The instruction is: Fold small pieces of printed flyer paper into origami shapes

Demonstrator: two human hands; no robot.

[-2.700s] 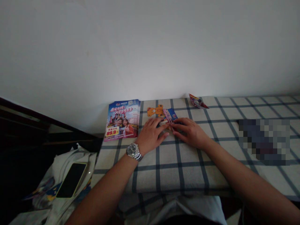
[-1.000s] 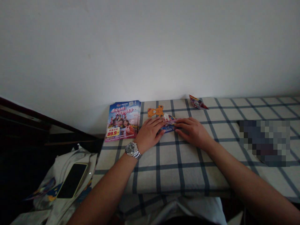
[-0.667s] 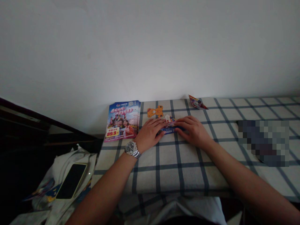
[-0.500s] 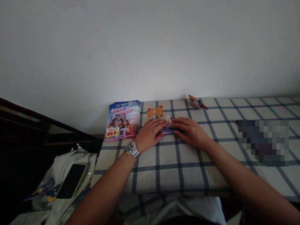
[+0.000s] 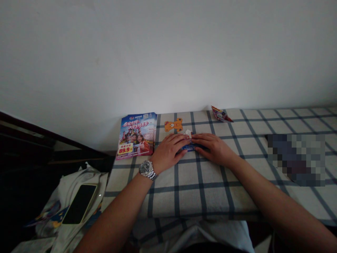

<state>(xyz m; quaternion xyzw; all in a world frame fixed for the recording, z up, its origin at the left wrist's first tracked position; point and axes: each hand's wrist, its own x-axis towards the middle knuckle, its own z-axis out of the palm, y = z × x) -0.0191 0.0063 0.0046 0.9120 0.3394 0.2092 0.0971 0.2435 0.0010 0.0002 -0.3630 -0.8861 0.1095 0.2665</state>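
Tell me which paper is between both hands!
The folded blue-white paper in the middle; the flat colourful flyer stack lies left, the pointed multicoloured paper farther back.

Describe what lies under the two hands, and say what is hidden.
Under the left hand and right hand lies a folded paper, on the cloth. Its blue edge and pale tip show between them; its ends are covered.

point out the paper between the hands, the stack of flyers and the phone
paper (image 5: 190,148): head view, on its blue lower strip
stack of flyers (image 5: 135,132): head view, near the middle of the top sheet
phone (image 5: 79,203): head view, middle of its dark screen
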